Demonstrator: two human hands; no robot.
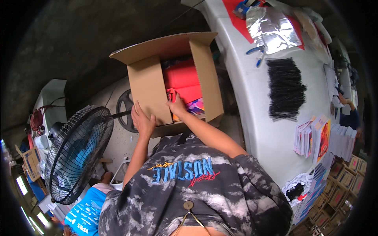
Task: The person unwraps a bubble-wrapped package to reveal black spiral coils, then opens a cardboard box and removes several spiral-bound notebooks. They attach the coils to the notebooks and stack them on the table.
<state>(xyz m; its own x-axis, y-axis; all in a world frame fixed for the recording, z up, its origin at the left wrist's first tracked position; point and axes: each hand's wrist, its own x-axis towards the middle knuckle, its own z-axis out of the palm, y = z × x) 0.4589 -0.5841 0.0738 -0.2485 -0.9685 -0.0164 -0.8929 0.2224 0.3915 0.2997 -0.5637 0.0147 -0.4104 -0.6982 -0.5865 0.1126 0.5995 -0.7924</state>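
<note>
In front of me stands a brown cardboard box [145, 86] with its flaps raised or folded outward. Red flat items [182, 74] lie inside, and a purple-and-orange patterned item [195, 105] shows at the near end. My left hand [143, 121] rests against the box's near left flap, fingers stretched out and thumb apart. Reaching over the near rim, my right hand [178, 107] is at the flap's inner edge, beside a small red piece with dark marks. Its fingers are bent and partly hidden, so what they grip cannot be made out.
A black fan [78, 155] stands close on my left. Along the right runs a white-covered table [252, 98] with black thin strips [286, 88], silver sheeting [273, 31], blue-handled pliers [258, 53] and stacked booklets [313, 137]. A person in blue [86, 208] sits behind the fan.
</note>
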